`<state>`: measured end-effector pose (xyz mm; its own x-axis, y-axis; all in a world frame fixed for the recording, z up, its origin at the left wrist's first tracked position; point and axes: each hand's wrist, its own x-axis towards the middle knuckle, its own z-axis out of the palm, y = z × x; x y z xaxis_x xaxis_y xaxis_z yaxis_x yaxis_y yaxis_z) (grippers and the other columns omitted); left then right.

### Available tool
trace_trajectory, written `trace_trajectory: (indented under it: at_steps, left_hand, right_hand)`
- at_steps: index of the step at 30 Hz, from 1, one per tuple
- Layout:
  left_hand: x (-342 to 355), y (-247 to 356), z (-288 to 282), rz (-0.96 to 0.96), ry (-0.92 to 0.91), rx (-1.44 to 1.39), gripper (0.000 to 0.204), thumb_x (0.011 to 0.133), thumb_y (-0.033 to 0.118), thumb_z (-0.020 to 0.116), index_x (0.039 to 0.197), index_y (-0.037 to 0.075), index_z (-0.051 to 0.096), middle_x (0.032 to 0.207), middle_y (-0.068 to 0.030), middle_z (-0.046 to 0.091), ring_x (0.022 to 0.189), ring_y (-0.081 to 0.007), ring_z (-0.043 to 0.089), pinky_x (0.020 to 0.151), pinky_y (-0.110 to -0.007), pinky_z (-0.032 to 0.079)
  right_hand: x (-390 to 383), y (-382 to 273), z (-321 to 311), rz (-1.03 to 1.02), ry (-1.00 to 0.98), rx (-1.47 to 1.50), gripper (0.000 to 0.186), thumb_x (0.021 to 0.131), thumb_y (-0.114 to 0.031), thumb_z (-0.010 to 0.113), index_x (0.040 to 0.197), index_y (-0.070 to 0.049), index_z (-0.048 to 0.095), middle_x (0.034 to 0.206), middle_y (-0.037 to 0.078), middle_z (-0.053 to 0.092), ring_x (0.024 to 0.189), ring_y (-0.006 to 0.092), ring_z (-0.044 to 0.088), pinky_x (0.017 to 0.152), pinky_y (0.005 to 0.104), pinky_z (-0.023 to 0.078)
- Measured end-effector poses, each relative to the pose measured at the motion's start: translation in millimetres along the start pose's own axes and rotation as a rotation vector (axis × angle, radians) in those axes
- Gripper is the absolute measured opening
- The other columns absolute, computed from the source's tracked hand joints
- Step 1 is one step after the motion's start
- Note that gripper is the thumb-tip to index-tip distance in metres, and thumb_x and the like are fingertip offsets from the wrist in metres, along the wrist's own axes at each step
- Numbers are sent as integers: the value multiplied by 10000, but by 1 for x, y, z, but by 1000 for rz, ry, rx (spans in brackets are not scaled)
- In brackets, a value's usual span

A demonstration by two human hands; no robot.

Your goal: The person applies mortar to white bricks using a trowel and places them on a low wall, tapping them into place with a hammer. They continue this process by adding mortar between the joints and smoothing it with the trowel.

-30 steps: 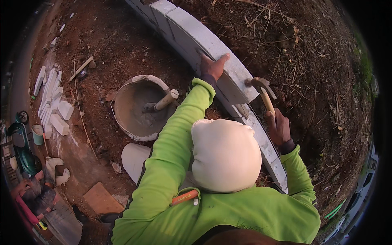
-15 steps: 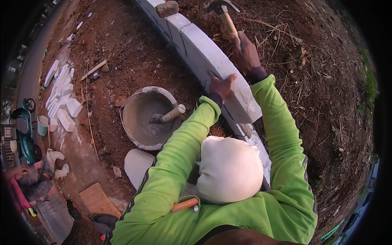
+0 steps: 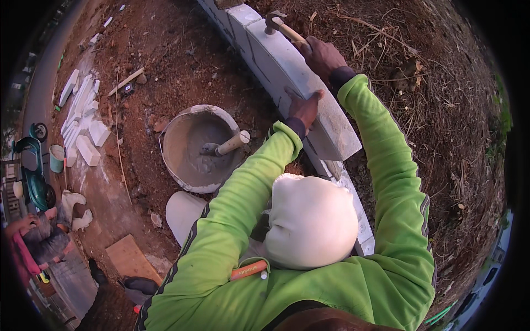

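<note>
My left hand [image 3: 302, 110] grips a white block [image 3: 326, 116] on the low wall of pale blocks, thumb on the top edge and fingers against the inner face. My right hand [image 3: 323, 58] is closed round the wooden handle of a claw hammer [image 3: 273, 23], whose head is at the block's far end, near a joint; whether it touches cannot be told. A bucket of grey mortar [image 3: 193, 113] stands left of the wall, with a wooden-handled tool [image 3: 232, 143] in it. My knee in cream cloth [image 3: 309, 220] fills the space below my hands.
At the left lie white block offcuts [image 3: 85, 149], a green container [image 3: 56, 160] and a brown board [image 3: 135, 256], with a green scooter [image 3: 32, 171] by the road. A co-worker [image 3: 36, 240] sits at the lower left. Soil and dry grass [image 3: 452, 138] lie right of the wall.
The hammer rose from the block's near end to beyond the wall, then came down to the left toward the block's far end. My left hand stays on the block.
</note>
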<state>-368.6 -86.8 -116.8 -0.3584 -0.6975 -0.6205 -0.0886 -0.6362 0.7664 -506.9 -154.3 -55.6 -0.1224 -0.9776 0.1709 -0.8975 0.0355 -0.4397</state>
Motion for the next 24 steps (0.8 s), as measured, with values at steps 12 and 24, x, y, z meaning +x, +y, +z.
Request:
trace_trajectory:
  at_steps: [12,24]
  left_hand:
    - [5,-3,2,71,-7,-27,1207,842,403,786,1639,97,-67,1528,-206,420,1256,-408,547,850,-636,536]
    - [34,-25,6,133,10,14,970,874,409,761,1576,17,219,1449,-197,511,1246,-378,564,890,-616,531]
  right_hand:
    - [20,36,1,584,-49,890,409,1057,-427,434,1054,-41,570,730,94,588,595,222,592,551,390,494]
    - [53,83,62,855,-411,880,281,1040,-386,503,986,-122,582,675,-28,485,485,89,430,404,282,356]
